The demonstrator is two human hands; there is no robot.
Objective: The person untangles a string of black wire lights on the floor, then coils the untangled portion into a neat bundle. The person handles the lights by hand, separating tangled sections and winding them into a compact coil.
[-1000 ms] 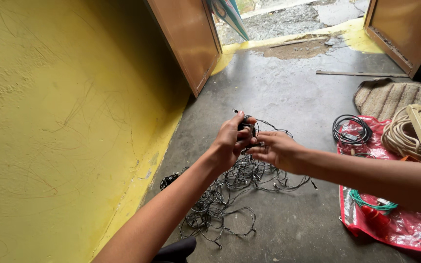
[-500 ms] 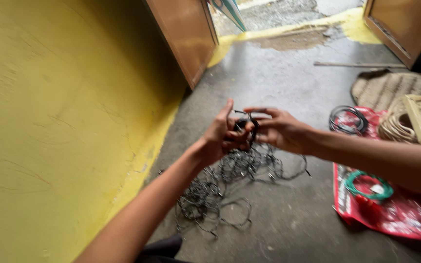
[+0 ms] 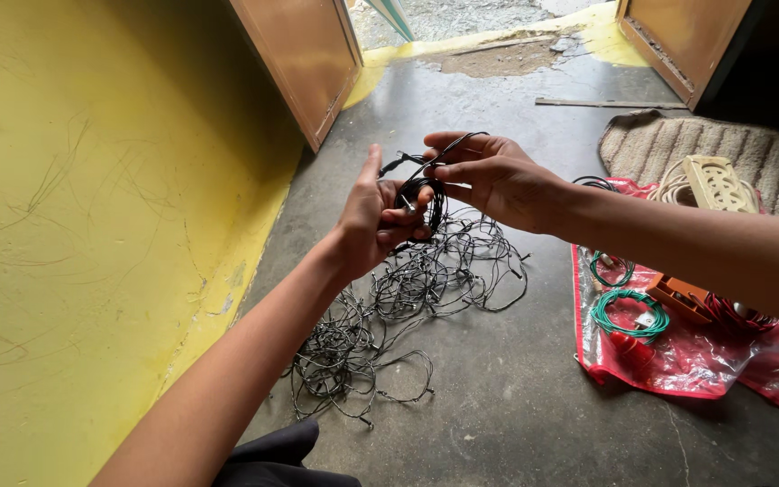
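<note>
My left hand (image 3: 373, 225) grips a coiled bundle of black wire (image 3: 421, 200); my right hand (image 3: 489, 180) pinches its strand above the floor tangle (image 3: 389, 316). Red bag (image 3: 705, 361) carries green coils (image 3: 628, 311).

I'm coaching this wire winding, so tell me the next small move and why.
Probably lay one more loop with the right hand onto the small black coil pinched in the left hand: a strand runs between them, and most of the tangled black wire lies loose on the floor.
</note>
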